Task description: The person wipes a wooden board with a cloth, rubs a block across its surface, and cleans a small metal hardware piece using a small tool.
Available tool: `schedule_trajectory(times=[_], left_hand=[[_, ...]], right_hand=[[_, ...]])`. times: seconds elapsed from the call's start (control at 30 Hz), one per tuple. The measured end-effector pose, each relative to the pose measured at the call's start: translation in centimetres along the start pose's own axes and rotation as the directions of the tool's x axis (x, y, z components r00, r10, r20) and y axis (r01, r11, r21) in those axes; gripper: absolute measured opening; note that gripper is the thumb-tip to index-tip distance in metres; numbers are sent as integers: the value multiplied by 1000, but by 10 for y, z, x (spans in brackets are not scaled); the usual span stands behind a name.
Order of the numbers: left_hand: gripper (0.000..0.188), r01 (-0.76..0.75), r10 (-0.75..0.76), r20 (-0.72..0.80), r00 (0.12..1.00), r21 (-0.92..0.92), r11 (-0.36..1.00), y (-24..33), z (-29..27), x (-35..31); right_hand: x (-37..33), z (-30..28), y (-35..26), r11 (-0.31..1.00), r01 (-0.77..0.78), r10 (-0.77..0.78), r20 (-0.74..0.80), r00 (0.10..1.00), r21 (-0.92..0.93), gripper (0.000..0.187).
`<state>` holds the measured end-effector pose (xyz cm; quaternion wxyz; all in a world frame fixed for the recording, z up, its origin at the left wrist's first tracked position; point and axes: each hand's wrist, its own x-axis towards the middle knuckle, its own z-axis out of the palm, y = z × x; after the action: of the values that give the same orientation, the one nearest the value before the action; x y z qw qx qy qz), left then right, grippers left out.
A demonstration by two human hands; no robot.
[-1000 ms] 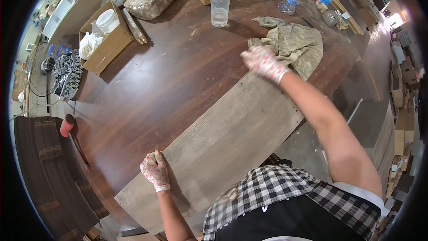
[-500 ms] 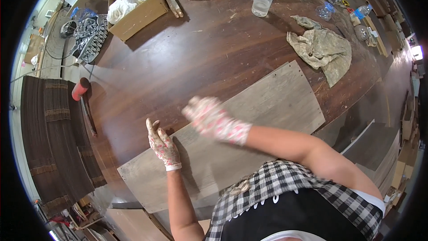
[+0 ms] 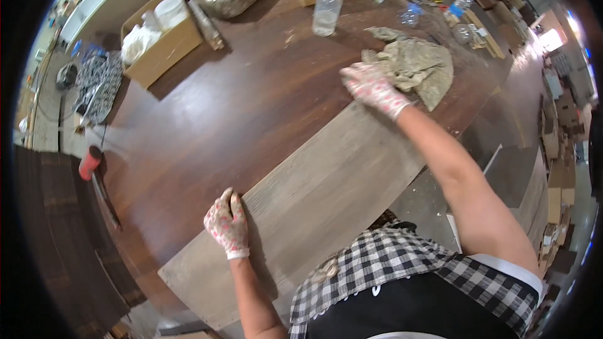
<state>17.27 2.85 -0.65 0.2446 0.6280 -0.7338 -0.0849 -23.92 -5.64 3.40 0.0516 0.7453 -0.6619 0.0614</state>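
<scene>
Half a second ago the person's right hand (image 3: 375, 91) was sweeping over the middle of the board, close to the other hand; now it is out beyond the far right corner, roughly where it was a second ago. The left hand (image 3: 227, 229), its fingers stretched out a moment back, has curled again at the far long edge. To my eye that puts the work back at the board's right end, with the left hand perhaps steadying the plank.

The long, flat, grey-brown wood-grain board (image 3: 301, 207) lies slantwise on the dark reddish-brown wooden worktop (image 3: 207, 110), along the person's side of it. Both hands wear white gloves with pink spots. The left fingers are bent, but I can't tell whether they pinch the edge or merely rest there. The right fingers look partly bent and are smeared by motion; whether they hold anything, I can't say.

The crumpled khaki cloth (image 3: 421, 66) is just beside that right hand, and from here I can't tell if they touch. The right forearm covers part of the board's right end, and the left one crosses its near left part. The black-and-white checked clothing (image 3: 370, 254) hides some of the near edge. A pale lump at the waist is impossible to identify.
</scene>
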Motion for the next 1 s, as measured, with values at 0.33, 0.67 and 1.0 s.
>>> schedule_trajectory(times=[0.33,0.67,1.0], left_hand=[[17,141,-140,126,982,1,990,14,-5,-1],[23,85,-83,233,969,-2,996,208,105,63],[27,181,-177,302,937,14,983,301,165,120]], right_hand=[[-29,7,60,972,233,-227,-156,961,21,21],[-84,-1,256,950,-252,245,60,968,186,52],[-138,19,344,983,-176,176,6,984,51,51]])
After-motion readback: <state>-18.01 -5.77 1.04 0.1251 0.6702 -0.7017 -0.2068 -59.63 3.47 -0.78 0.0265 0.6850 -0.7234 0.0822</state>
